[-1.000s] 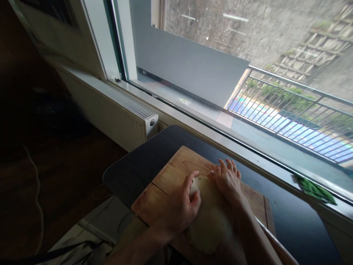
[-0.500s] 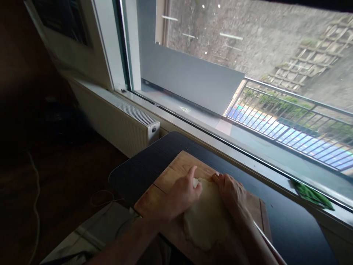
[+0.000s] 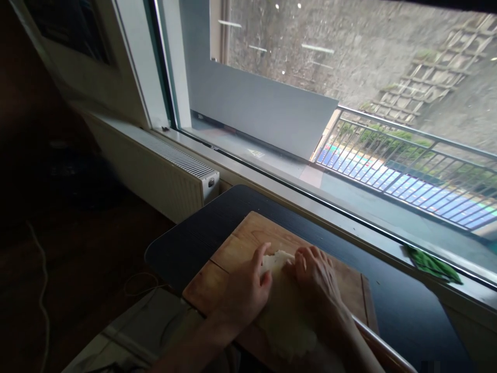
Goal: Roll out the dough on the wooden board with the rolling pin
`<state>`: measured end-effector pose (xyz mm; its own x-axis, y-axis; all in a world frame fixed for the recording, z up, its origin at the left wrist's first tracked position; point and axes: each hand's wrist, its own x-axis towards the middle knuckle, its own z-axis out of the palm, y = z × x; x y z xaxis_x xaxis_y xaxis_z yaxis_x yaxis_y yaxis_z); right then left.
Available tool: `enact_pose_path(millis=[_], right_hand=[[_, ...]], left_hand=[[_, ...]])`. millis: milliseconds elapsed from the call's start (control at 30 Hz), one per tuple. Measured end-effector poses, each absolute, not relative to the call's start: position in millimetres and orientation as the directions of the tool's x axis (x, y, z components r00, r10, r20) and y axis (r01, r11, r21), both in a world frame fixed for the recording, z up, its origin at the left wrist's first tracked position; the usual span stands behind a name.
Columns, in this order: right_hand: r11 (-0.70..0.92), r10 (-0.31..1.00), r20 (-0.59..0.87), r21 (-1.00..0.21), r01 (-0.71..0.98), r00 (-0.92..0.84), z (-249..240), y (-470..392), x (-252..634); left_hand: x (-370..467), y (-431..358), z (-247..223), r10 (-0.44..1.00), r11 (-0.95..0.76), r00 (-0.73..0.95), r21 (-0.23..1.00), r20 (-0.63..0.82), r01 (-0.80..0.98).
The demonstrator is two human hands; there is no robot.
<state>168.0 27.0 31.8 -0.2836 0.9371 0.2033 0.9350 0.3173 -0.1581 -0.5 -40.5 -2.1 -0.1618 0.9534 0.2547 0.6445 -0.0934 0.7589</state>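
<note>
A thin, pale sheet of dough (image 3: 285, 321) with a ragged edge lies on a wooden board (image 3: 248, 230). My left hand (image 3: 248, 285) rests at the dough's left side, thumb and index finger apart and its other fingers hidden beneath. On the dough's upper right edge is my right hand (image 3: 316, 272), its fingers curled down and closed on that edge. Between the two hands the dough's far rim shows white and uneven.
The board sits on a dark table (image 3: 198, 225) with rounded corners. A window sill runs behind it, with a green cloth (image 3: 433, 264) on the right. To the left stands a white radiator (image 3: 155, 160). A shiny rod-like edge (image 3: 382, 342) shows beside my right forearm.
My left hand has shifted slightly left and down. The right hand has moved in a little toward the left, its fingers more curled over the dough's edge. The whole view has shifted slightly.
</note>
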Motion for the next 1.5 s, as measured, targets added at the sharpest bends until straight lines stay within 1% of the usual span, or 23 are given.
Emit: enact_pose_path(millis=[133, 200, 267, 300, 433, 467, 500, 600, 633, 667, 733, 800, 833, 900, 933, 1000, 1100, 1167, 1267, 1333, 1400, 1467, 1500], right_hand=[[0.180, 0.976, 0.153, -0.170, 0.969, -0.155, 28.9, 41.6, 163.8], [0.225, 0.971, 0.126, -0.181, 0.958, -0.204, 25.0, 35.8, 163.0], [0.281, 0.957, 0.129, -0.172, 0.944, -0.261, 21.6, 30.3, 162.7], [0.282, 0.955, 0.137, -0.160, 0.946, -0.262, 20.8, 30.4, 163.0], [0.117, 0.985, 0.140, -0.130, 0.985, -0.098, 22.3, 41.5, 163.1], [0.103, 0.987, 0.139, -0.129, 0.986, -0.085, 22.6, 41.4, 161.9], [0.121, 0.984, 0.142, -0.127, 0.984, -0.103, 22.6, 39.2, 160.4], [0.262, 0.956, 0.165, -0.100, 0.960, -0.243, 22.2, 29.5, 156.5], [0.280, 0.949, 0.175, -0.089, 0.956, -0.262, 22.5, 29.8, 156.6], [0.261, 0.954, 0.178, -0.087, 0.962, -0.242, 23.0, 33.0, 157.5], [0.154, 0.977, 0.165, -0.102, 0.983, -0.136, 24.3, 44.1, 160.4], [0.089, 0.985, 0.157, -0.111, 0.990, -0.071, 24.4, 50.8, 161.2], [0.100, 0.984, 0.156, -0.110, 0.989, -0.082, 23.7, 49.3, 159.9], [0.191, 0.971, 0.165, -0.095, 0.977, -0.174, 21.0, 38.0, 154.7], [0.248, 0.957, 0.179, -0.081, 0.965, -0.231, 19.9, 31.4, 152.0], [0.284, 0.935, 0.235, -0.048, 0.958, -0.265, 19.8, 26.0, 149.1], [0.195, 0.941, 0.289, -0.038, 0.980, -0.176, 25.8, 44.6, 153.9], [0.152, 0.941, 0.312, -0.039, 0.988, -0.133, 30.8, 60.4, 159.6], [0.169, 0.938, 0.313, -0.041, 0.985, -0.148, 32.4, 59.7, 162.9], [0.203, 0.936, 0.304, -0.046, 0.978, -0.180, 29.2, 45.4, 162.4], [0.236, 0.933, 0.289, -0.046, 0.971, -0.214, 26.8, 31.2, 163.6], [0.251, 0.936, 0.264, -0.045, 0.967, -0.231, 28.5, 23.2, 168.2], [0.243, 0.942, 0.250, -0.050, 0.969, -0.223, 30.8, 21.1, 171.3]], left_hand=[[-4.8, -38.7, -2.4, 0.955, -0.119, -0.134, 0.754, 0.266, 0.646], [-6.2, -38.7, -0.7, 0.963, -0.124, -0.111, 0.772, 0.244, 0.624], [-7.1, -39.4, 1.3, 0.968, -0.122, -0.103, 0.786, 0.229, 0.606], [-7.4, -39.8, 2.1, 0.968, -0.126, -0.097, 0.787, 0.230, 0.605], [-7.8, -39.9, 3.1, 0.970, -0.111, -0.102, 0.772, 0.222, 0.626], [-7.7, -39.7, 2.9, 0.969, -0.109, -0.106, 0.773, 0.223, 0.626], [-7.6, -39.7, 2.5, 0.968, -0.110, -0.112, 0.777, 0.226, 0.620], [-7.4, -40.1, 2.0, 0.965, -0.138, -0.099, 0.794, 0.241, 0.592], [-7.5, -40.4, 2.1, 0.965, -0.142, -0.095, 0.794, 0.243, 0.591], [-7.7, -40.6, 2.3, 0.965, -0.145, -0.090, 0.790, 0.245, 0.596], [-8.1, -40.8, 2.5, 0.964, -0.146, -0.088, 0.779, 0.250, 0.610], [-8.5, -40.4, 1.8, 0.964, -0.142, -0.091, 0.776, 0.249, 0.615], [-8.5, -40.1, 1.1, 0.964, -0.142, -0.092, 0.778, 0.249, 0.612], [-7.9, -40.0, -0.7, 0.963, -0.148, -0.096, 0.787, 0.254, 0.599], [-7.3, -40.4, -1.4, 0.961, -0.152, -0.098, 0.790, 0.258, 0.594], [-5.9, -41.6, -1.8, 0.959, -0.160, -0.095, 0.789, 0.266, 0.593], [-4.8, -41.2, 0.6, 0.963, -0.141, -0.094, 0.766, 0.254, 0.627], [-5.1, -35.1, 3.6, 0.967, -0.098, -0.120, 0.765, 0.224, 0.636], [-5.3, -14.5, 9.6, 0.977, -0.027, -0.147, 0.767, 0.157, 0.642], [-3.5, 2.1, 13.4, 0.987, -0.003, -0.115, 0.742, 0.109, 0.671], [1.0, 14.4, 15.4, 0.997, -0.015, -0.042, 0.724, 0.060, 0.690], [7.6, 17.8, 14.8, 0.998, -0.068, 0.049, 0.756, 0.047, 0.651], [10.9, 15.9, 13.6, 0.995, -0.101, 0.071, 0.790, 0.073, 0.605]])
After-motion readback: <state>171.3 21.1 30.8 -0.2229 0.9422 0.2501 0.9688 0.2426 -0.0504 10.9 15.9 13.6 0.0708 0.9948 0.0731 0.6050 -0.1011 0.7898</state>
